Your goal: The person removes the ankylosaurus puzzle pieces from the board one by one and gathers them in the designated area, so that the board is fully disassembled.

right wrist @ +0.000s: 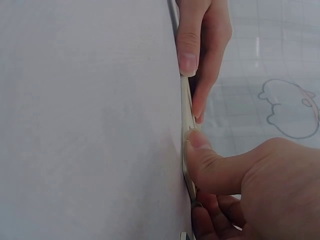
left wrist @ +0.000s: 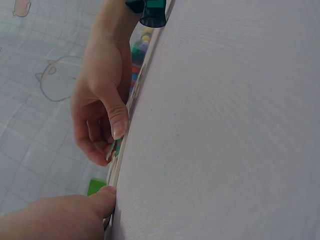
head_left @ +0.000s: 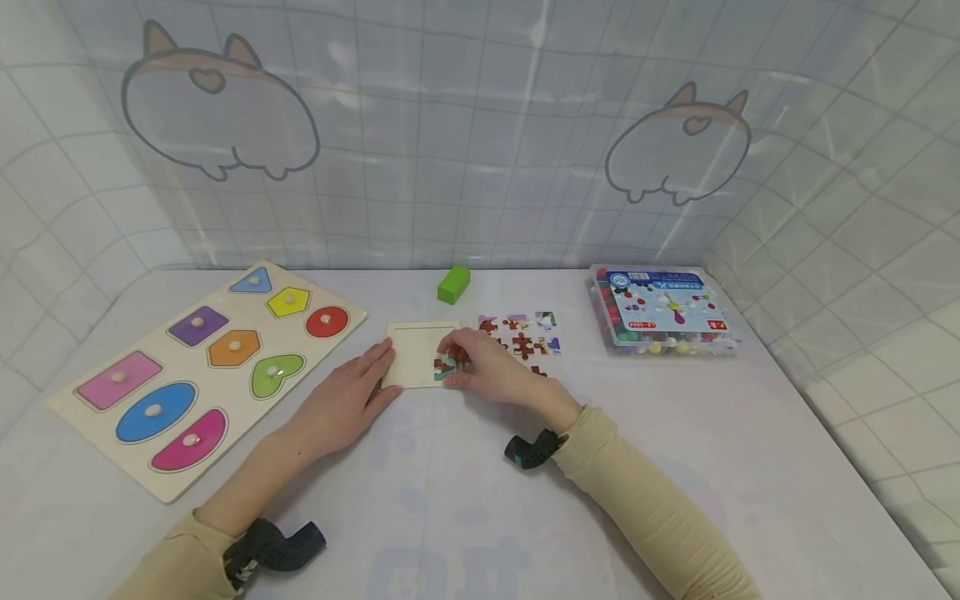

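A square pale wooden puzzle tray (head_left: 412,357) lies between the hands. My left hand (head_left: 341,407) rests on its left side with extended fingers, thumb at the near corner. Over the tray's right part, my right hand (head_left: 491,367) pinches a jigsaw piece (left wrist: 114,148) between thumb and fingers; the left wrist view shows its greenish edge. Teal and brown pieces (head_left: 441,370) lie in the tray's lower right, partly covered by that hand. Several loose jigsaw pieces (head_left: 523,345), brown, purple and white, are spread just right of the tray, some hidden behind the right hand.
On the left lies a large knob puzzle board (head_left: 251,383) with coloured shapes. A green block (head_left: 453,285) sits behind the tray. At the back right is a clear plastic box (head_left: 663,310) of coloured parts. A patterned curtain (head_left: 465,142) hangs behind the table.
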The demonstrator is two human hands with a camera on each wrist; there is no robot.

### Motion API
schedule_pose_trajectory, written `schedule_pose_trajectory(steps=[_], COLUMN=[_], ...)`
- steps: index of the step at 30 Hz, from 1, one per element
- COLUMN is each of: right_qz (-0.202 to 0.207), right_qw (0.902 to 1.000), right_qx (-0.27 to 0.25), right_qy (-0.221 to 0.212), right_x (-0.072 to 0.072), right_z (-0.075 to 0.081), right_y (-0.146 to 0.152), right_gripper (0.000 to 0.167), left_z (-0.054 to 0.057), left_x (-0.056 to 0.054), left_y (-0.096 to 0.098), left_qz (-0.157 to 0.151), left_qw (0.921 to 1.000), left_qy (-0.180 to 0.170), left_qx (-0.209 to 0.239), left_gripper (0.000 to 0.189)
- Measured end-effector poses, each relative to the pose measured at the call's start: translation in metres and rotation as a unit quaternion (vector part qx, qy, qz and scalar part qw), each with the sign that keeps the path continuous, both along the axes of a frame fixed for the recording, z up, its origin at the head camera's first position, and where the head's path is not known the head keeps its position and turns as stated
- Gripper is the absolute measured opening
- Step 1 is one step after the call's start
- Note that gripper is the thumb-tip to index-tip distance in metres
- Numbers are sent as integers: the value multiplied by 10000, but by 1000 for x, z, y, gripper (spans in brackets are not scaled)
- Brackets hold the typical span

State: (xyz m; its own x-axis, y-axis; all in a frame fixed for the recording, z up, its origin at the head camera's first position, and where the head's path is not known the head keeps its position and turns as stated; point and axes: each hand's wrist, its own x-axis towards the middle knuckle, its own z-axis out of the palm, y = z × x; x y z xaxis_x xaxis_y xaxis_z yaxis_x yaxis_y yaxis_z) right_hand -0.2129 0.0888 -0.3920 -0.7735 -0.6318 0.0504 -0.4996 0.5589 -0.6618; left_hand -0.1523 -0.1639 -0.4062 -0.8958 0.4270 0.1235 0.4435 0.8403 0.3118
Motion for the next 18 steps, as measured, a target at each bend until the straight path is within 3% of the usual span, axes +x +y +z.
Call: schedule_pose_trajectory(steps=[7,14,18], right_qz=[-12,47,10], right_qw=[9999,9980,9975], right_qx=[129,361,199], right_qy=[49,522,679], right_x=[0,1,3], right_z=[1,0,4], right_y=[0,0,8], right_gripper=[37,37,38], left_z=[0,-4,-6], left_x=[0,0,0], left_y=[0,0,1], left_qz=[6,-2,7], left_qw=[10000,10000,9999], left_qy=[33,-58,-100], left_qx=[-22,-12,-72], left_gripper=[65,65,66])
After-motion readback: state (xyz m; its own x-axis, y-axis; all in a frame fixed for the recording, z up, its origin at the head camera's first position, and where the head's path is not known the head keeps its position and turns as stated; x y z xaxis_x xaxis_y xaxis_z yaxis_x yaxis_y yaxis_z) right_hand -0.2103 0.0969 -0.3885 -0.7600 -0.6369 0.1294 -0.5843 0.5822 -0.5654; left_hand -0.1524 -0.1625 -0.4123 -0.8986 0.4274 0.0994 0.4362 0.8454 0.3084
